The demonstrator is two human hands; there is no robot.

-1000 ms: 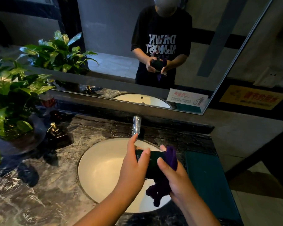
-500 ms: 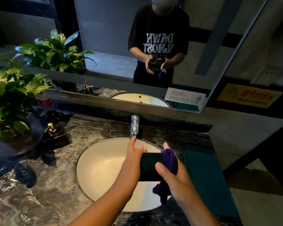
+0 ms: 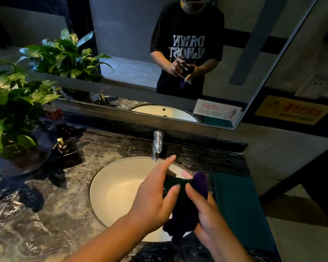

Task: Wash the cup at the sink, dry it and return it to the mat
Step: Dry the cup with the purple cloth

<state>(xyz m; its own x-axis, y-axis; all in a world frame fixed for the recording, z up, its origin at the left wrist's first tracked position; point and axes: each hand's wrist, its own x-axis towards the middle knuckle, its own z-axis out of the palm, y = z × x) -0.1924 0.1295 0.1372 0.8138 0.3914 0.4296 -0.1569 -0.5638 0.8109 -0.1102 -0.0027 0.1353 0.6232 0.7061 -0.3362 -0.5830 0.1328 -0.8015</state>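
Head view: little has changed. Above the sink [image 3: 117, 190] your left hand [image 3: 155, 201] still clasps the dark cup [image 3: 175, 183], forefinger straight; your right hand [image 3: 208, 220] keeps the purple cloth [image 3: 201, 182] pinched round its end. Still drying; the mat [image 3: 235, 205] waits right of the sink.

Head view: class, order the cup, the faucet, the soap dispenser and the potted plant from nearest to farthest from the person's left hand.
1. cup, held in the left hand, against the purple cloth.
2. faucet, just behind, at the sink's back edge.
3. soap dispenser, on the counter to the left.
4. potted plant, far left, beyond the dispenser.
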